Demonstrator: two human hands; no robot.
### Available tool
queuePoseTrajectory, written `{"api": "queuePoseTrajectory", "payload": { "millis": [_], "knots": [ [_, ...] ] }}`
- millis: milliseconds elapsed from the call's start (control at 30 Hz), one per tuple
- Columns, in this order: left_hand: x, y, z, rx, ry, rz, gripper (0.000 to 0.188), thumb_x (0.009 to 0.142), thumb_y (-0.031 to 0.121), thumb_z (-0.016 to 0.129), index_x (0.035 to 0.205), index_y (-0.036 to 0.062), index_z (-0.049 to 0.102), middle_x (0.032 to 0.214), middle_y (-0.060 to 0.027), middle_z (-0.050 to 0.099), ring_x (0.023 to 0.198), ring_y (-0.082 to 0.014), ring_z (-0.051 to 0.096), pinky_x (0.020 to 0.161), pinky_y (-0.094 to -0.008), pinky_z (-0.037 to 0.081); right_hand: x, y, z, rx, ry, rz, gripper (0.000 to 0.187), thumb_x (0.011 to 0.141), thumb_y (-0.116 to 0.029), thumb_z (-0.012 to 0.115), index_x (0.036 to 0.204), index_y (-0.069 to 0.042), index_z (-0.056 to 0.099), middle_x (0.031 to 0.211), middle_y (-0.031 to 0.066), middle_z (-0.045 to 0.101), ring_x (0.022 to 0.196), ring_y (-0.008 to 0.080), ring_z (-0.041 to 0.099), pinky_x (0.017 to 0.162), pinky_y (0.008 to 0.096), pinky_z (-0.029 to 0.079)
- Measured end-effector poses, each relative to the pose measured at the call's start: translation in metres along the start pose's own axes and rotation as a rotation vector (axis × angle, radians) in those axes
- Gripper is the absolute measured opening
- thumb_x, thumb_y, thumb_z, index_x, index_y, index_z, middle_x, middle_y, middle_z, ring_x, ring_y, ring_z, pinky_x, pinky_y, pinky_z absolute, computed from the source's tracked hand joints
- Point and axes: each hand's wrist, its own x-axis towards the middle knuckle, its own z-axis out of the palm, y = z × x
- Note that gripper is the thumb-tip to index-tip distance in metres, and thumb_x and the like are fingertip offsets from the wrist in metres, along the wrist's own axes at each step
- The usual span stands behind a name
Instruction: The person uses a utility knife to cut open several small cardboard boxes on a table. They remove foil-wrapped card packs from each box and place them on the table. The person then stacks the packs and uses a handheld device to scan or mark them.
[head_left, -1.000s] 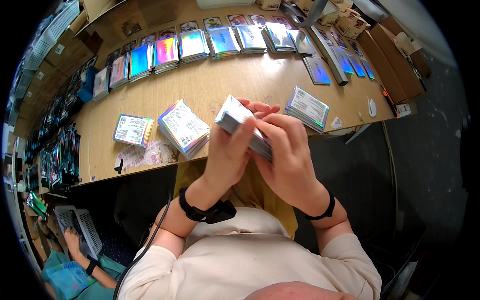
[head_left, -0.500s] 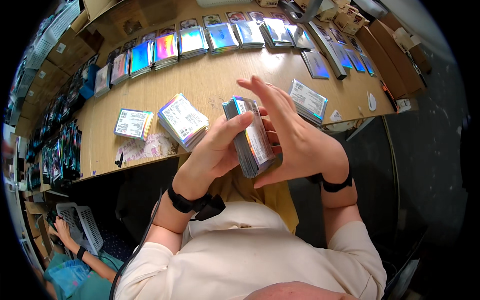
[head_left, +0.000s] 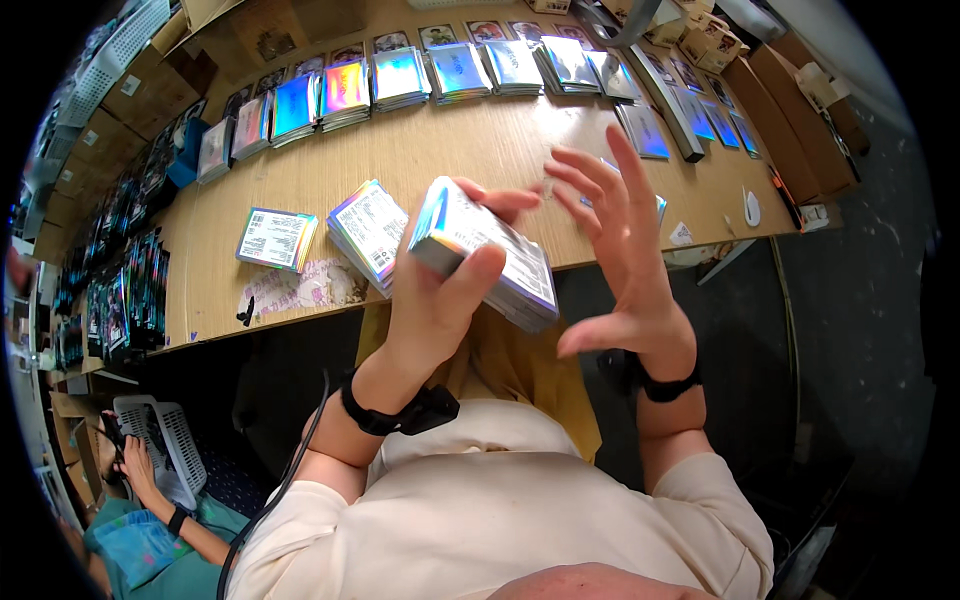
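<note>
My left hand (head_left: 440, 300) is closed around a thick stack of cards (head_left: 505, 260), its thumb along the near side and fingers at the far side. The stack is tilted, with a printed white label face up and a shiny rainbow edge. Just right of it, my right hand (head_left: 635, 265) is raised with fingers spread, apart from the cards and holding nothing. On the table to the left lie a low card stack (head_left: 275, 240) and a taller card stack (head_left: 367, 230), also label up. Behind my right hand, another stack is mostly hidden.
Along the back of the wooden table (head_left: 480, 135) runs a row of holographic card stacks (head_left: 400, 75). A metal bar (head_left: 665, 95) crosses at the right, near cardboard boxes (head_left: 800, 120). Dark packets (head_left: 125, 290) crowd the left. At lower left, a co-worker's hand (head_left: 140, 465) is beside a white basket (head_left: 180, 450).
The stack in my left hand has turned from nearly upright to label up and tilted. My right hand has moved away from it to the right, its fingers spreading.
</note>
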Motion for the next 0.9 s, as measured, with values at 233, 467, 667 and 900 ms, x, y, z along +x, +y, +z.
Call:
{"api": "queuePoseTrajectory", "payload": {
  "millis": [233, 467, 667, 900],
  "knots": [
    [0.003, -0.008, 0.0, 0.344, 0.009, 0.39, 0.075, 0.074, 0.045, 0.084, 0.119, 0.0144, 0.033, 0.137, -0.0286, 0.048, 0.145, -0.0393, 0.023, 0.117, -0.0498, 0.017, -0.016, 0.001, 0.034, 1.203, 0.145, 0.632, 0.067, 0.093, -0.016, 0.065, 0.146, -0.002, 0.027, 0.122, 0.0152, 0.057, 0.095, 0.0206, 0.065, 0.071, 0.0292, 0.054],
    [-0.003, 0.003, -0.014, 0.643, -0.185, 0.514, 0.09, 0.067, 0.033, 0.091, 0.129, 0.0123, 0.029, 0.141, -0.0263, 0.043, 0.144, -0.0391, 0.025, 0.116, -0.0497, 0.021, -0.005, -0.005, 0.037, 0.907, 0.184, 0.674, 0.04, 0.092, -0.008, 0.064, 0.128, 0.001, 0.05, 0.102, 0.0096, 0.066, 0.067, 0.0062, 0.059, 0.048, 0.0194, 0.041],
    [-0.013, 0.065, -0.006, 1.574, -0.156, 0.343, 0.093, 0.058, 0.02, 0.091, 0.138, 0.0043, 0.046, 0.137, -0.019, 0.05, 0.128, -0.035, 0.048, 0.109, -0.044, 0.037, 0.0, -0.002, 0.039, 0.244, 0.303, 0.417, 0.037, 0.089, 0.0, 0.064, 0.123, 0.001, 0.05, 0.102, 0.0083, 0.066, 0.082, 0.008, 0.062, 0.063, 0.0208, 0.051],
    [-0.027, 0.064, -0.01, 1.633, -0.157, 0.305, 0.08, 0.062, 0.011, 0.085, 0.133, 0.0035, 0.05, 0.12, -0.0175, 0.058, 0.111, -0.0372, 0.056, 0.095, -0.0447, 0.048, 0.006, -0.004, 0.07, 0.027, 0.243, 0.263, 0.041, 0.083, 0.002, 0.066, 0.121, -0.001, 0.051, 0.096, 0.0094, 0.067, 0.088, 0.0099, 0.064, 0.076, 0.0245, 0.054]
  ]
}}
